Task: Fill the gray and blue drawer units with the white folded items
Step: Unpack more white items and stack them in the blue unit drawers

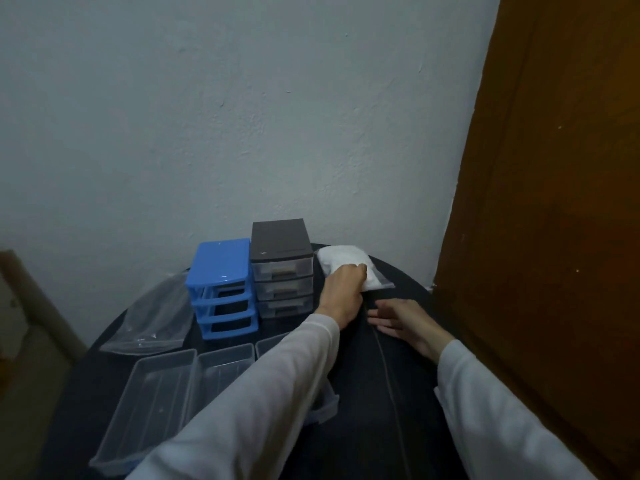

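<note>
The left hand [343,296] grips the near edge of the clear bag of white folded items [346,266], which lies on the dark table [408,282] just right of the gray drawer unit [281,268]; the right hand [398,318] rests flat beside it, fingers relaxed, holding nothing. Filling appears not yet begun: the blue drawer unit [223,289] stands with its slots vacant, and the clear drawers [152,393] lie empty on the near left

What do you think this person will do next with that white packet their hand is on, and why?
Probably lift the white packet toward them and open its clear bag. The left hand already grips its near edge, the right hand lies open beside it, and the blue drawer unit stands with empty slots, its clear trays out on the table.
</note>
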Tool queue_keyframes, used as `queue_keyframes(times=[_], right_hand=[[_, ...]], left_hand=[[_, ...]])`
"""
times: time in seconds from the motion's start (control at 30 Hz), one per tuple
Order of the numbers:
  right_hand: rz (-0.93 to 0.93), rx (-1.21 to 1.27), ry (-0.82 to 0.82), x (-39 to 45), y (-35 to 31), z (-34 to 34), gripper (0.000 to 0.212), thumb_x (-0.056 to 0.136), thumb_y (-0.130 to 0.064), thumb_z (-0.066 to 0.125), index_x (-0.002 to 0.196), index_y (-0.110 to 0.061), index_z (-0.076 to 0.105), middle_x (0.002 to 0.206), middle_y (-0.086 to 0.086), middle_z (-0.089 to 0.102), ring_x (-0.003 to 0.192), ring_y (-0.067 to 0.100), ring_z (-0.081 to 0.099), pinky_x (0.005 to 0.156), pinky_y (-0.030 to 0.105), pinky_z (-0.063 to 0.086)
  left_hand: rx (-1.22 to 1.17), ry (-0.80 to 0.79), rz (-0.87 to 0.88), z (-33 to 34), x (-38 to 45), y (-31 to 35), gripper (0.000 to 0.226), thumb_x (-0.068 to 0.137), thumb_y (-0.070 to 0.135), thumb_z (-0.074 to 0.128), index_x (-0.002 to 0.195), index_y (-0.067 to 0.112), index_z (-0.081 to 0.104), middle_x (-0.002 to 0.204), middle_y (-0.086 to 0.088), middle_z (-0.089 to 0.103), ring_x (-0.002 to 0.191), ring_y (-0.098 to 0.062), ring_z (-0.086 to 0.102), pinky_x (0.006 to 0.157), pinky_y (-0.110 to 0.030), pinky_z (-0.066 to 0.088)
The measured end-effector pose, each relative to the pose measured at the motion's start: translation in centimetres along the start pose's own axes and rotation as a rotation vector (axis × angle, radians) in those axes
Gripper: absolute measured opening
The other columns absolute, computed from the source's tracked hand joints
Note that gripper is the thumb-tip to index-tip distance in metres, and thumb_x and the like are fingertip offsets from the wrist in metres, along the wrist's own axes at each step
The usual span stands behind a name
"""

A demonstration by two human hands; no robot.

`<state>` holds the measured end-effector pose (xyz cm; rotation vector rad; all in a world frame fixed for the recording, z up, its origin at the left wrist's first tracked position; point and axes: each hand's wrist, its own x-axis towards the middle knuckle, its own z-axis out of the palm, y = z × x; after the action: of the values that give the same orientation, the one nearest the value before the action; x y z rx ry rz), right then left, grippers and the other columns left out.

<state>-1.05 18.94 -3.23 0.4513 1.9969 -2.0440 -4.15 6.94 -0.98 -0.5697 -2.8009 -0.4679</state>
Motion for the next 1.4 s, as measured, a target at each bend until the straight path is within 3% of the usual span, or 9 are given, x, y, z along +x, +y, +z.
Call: queue_keyframes(times=[0.3,0.37,0.5,0.63,0.87,1.03,1.2,1.3,1.4], right_hand=[[-0.198,-0.097,0.04,-4.2,-2.4,0.6,0.018,0.096,-0.02,0.046,0.106,-0.012,0.058,0.093,0.002,0.064,0.086,0.016,0.062,0.096,0.038,0.044],[-0.251,-0.125,0.071,-5.1,-3.1,0.4,0.015,0.095,-0.022,0.048,0.098,-0.013,0.059,0.088,0.002,0.064,0.079,0.014,0.061,0.089,0.036,0.047],[-0.382,-0.21,0.116,-7.1,-3.8,-0.6,0.02,0.095,-0.023,0.049,0.096,-0.007,0.061,0.089,0.01,0.065,0.08,0.018,0.063,0.073,0.025,0.051],[-0.514,-0.304,0.156,-9.3,-3.7,-1.3,0.018,0.095,-0.023,0.049,0.088,-0.01,0.059,0.084,0.008,0.064,0.077,0.018,0.063,0.072,0.025,0.051],[-0.613,-0.342,0.078,-12.8,-3.3,-1.5,0.026,0.098,-0.027,0.04,0.083,-0.016,0.059,0.078,0.002,0.062,0.071,0.01,0.06,0.061,0.013,0.046],[-0.648,-0.43,0.093,-14.0,-2.4,-1.3,0.027,0.097,-0.031,0.041,0.082,-0.018,0.058,0.076,-0.001,0.06,0.067,0.005,0.058,0.056,0.009,0.044],[-0.711,-0.439,0.076,-14.5,-1.2,-1.0,0.025,0.098,-0.03,0.04,0.082,-0.022,0.058,0.075,-0.003,0.06,0.065,0.002,0.058,0.056,0.009,0.045],[-0.746,-0.448,0.057,-14.6,-0.7,-1.0,0.025,0.098,-0.025,0.038,0.083,-0.02,0.057,0.074,-0.003,0.059,0.065,0.001,0.057,0.058,0.01,0.047],[-0.765,-0.477,0.05,-14.4,-0.2,-1.3,0.027,0.099,-0.024,0.037,0.088,-0.012,0.058,0.076,0.003,0.058,0.07,0.009,0.057,0.063,0.016,0.048]], left_hand=[[-0.44,0.146,-0.216,-3.9,-1.0,3.1,0.019,0.087,0.005,0.051,0.096,0.007,0.068,0.104,-0.014,0.068,0.098,-0.027,0.063,0.085,-0.029,0.048],[-0.535,0.166,-0.258,-4.4,-1.6,3.9,0.017,0.085,0.006,0.054,0.09,0.01,0.069,0.098,-0.012,0.07,0.093,-0.025,0.065,0.083,-0.031,0.053],[-0.801,0.173,-0.303,-5.9,-3.3,5.3,0.014,0.086,0.006,0.061,0.096,0.005,0.07,0.096,-0.009,0.067,0.082,-0.013,0.06,0.065,-0.012,0.046],[-1.039,0.135,-0.352,-6.6,-5.3,6.2,0.014,0.083,0.007,0.066,0.096,0.004,0.07,0.107,-0.01,0.066,0.094,-0.015,0.059,0.085,-0.024,0.049],[-1.248,0.183,-0.316,-5.7,-8.9,6.5,0.001,0.082,0.013,0.068,0.082,0.011,0.069,0.099,-0.014,0.068,0.096,-0.028,0.065,0.087,-0.045,0.054],[-1.238,0.096,-0.219,-5.7,-10.6,6.0,0.005,0.083,0.013,0.067,0.086,0.009,0.068,0.098,-0.013,0.068,0.094,-0.026,0.066,0.085,-0.038,0.055],[-1.287,0.008,-0.176,-6.0,-11.5,5.3,0.01,0.082,0.007,0.066,0.09,0.001,0.068,0.085,-0.007,0.069,0.076,-0.012,0.069,0.065,-0.019,0.055],[-1.396,-0.105,-0.144,-6.4,-11.9,4.9,0.017,0.084,0.003,0.062,0.098,-0.007,0.065,0.08,-0.006,0.07,0.068,-0.012,0.07,0.06,-0.017,0.053],[-1.418,-0.176,-0.124,-6.5,-11.9,4.6,0.009,0.085,0.003,0.06,0.09,-0.002,0.066,0.073,-0.003,0.072,0.065,-0.011,0.069,0.059,-0.015,0.051]])
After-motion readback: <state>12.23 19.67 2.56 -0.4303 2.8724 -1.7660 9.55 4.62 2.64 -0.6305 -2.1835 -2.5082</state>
